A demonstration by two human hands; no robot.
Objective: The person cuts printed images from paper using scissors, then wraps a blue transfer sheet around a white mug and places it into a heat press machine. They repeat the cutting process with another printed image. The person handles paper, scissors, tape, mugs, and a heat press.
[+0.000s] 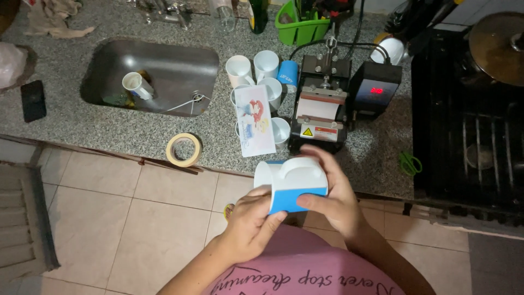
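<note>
I hold a white mug (295, 175) on its side in front of my body, handle up, with a blue sheet wrapped round its lower part. My left hand (252, 224) grips the mug and the blue wrap from below left. My right hand (334, 199) clasps it from the right, thumb pressed on the blue wrap. Just beyond the mug, on the granite counter (136, 131), stands a black mug heat press (322, 109) with its control box (375, 90) lit red.
Several white mugs (256, 71) stand left of the press, a printed picture sheet (255, 121) lying over them. A roll of tape (184, 149) sits at the counter edge. The steel sink (180, 68) holds a cup. Green scissors (409, 162), a stove (469, 125) and a phone (33, 100) are nearby.
</note>
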